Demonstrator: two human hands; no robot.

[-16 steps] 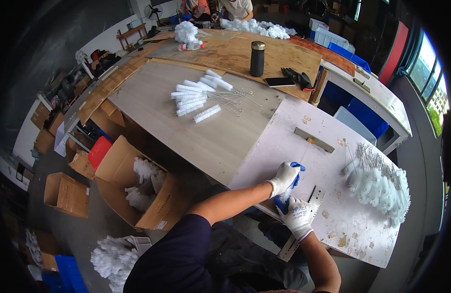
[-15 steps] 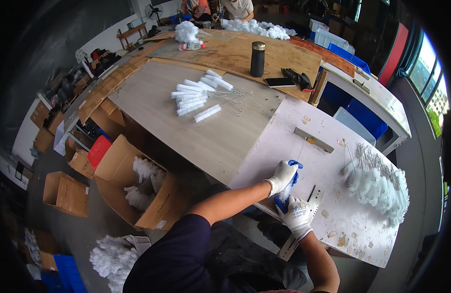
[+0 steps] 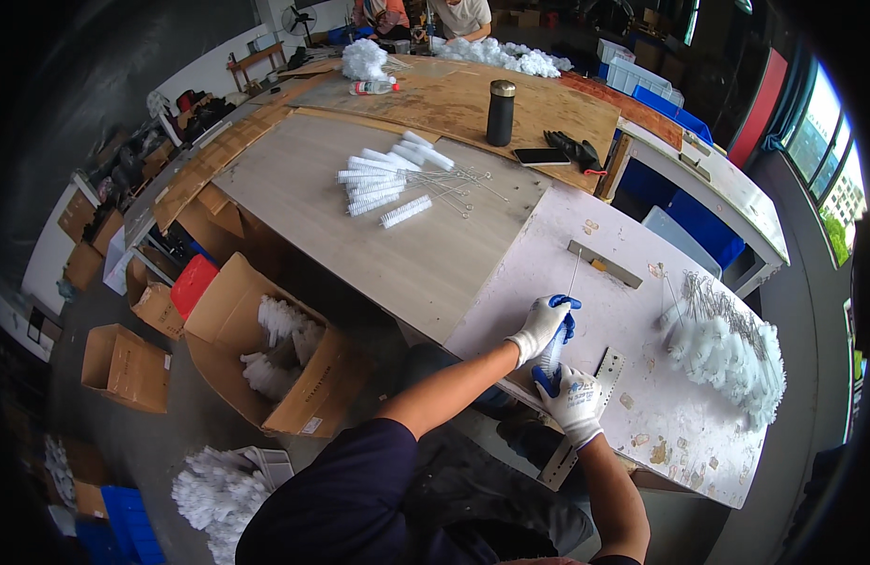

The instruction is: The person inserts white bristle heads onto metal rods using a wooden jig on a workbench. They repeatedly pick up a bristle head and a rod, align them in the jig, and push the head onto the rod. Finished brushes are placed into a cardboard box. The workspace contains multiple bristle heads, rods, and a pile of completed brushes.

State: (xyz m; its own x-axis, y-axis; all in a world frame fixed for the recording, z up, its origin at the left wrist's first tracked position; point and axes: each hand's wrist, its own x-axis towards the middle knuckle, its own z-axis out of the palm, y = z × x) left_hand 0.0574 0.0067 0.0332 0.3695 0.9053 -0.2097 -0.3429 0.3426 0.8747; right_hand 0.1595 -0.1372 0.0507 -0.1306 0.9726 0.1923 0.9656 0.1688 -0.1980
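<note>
My L hand [image 3: 540, 325] gripping white bottle brush [image 3: 552, 355] | my R hand [image 3: 571, 398] pinching its lower end | wire stem [image 3: 572, 275] up | on pale table [image 3: 633, 377]

My white worktable [image 3: 642, 377] at right carries a brush heap [image 3: 731, 358]; the upper wooden bench [image 3: 359, 235] holds more brushes [image 3: 388, 184].

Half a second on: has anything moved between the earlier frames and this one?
No visible change. Both gloved hands, left and right, keep their grip on the white brush at the table's near edge. Brush piles on the right and the far table lie as before.
</note>
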